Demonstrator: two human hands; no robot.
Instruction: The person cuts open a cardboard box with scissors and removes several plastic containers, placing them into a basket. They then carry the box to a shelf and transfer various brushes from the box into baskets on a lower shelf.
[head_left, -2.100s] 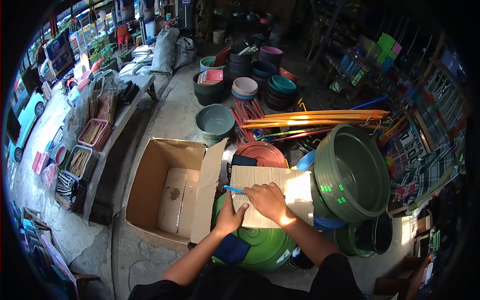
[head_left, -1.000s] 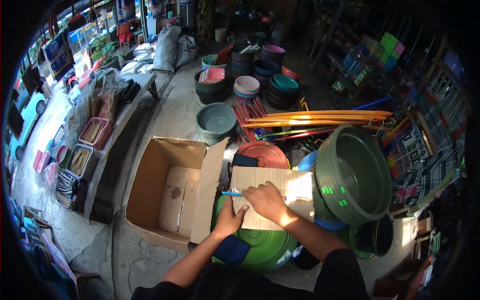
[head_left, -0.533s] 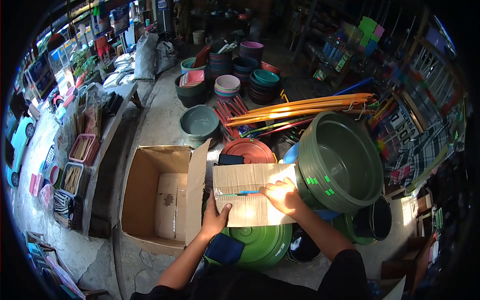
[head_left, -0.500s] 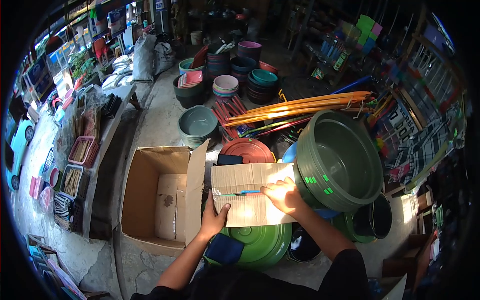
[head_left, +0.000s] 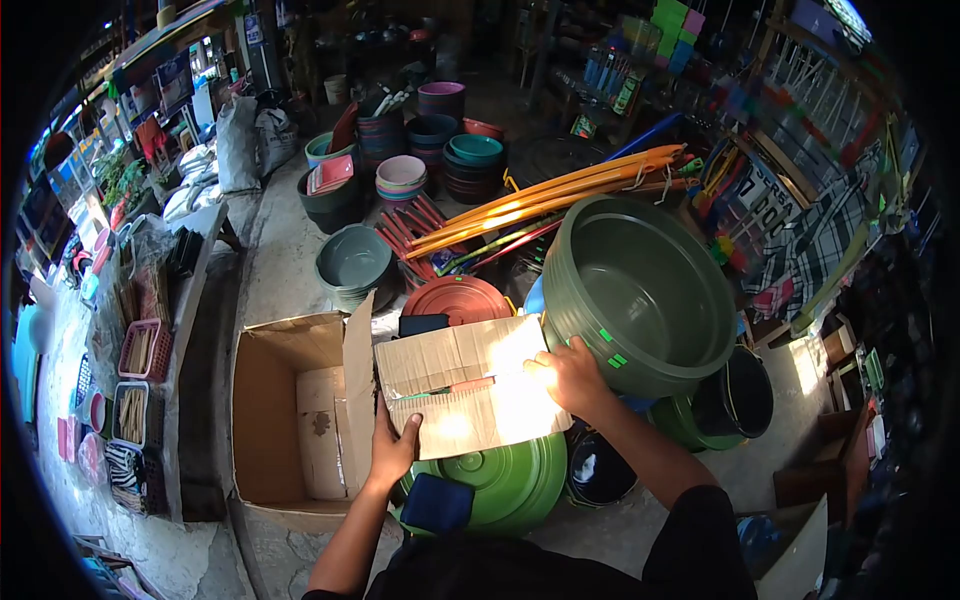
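Note:
In the head view, a closed brown cardboard box (head_left: 455, 355) is held before me, its creased top facing up and its sides hidden. Along the middle of its top runs a narrow gap, where bits of green and red show. My left hand (head_left: 393, 445) grips the box's near left side, thumb on top and the other fingers mostly hidden. At the sunlit right end of the gap, my right hand (head_left: 572, 380) is closed with curled fingers; glare hides what they pinch. Directly left stands a larger open cardboard box (head_left: 265, 410) with a stained bottom.
Below the held box lie a green lid (head_left: 520, 490) and a dark blue cloth-like piece (head_left: 437, 503). Large green tubs (head_left: 640, 280) stand on the right. Ahead are a red-brown lid (head_left: 455, 298), orange poles (head_left: 560, 190) and grey basins (head_left: 355, 260). A goods bench (head_left: 190, 370) stands left.
My right hand has slid along the gap toward the box's right edge. A blue strip beside its fingers no longer shows. The box has tilted slightly, and the whole view has shifted.

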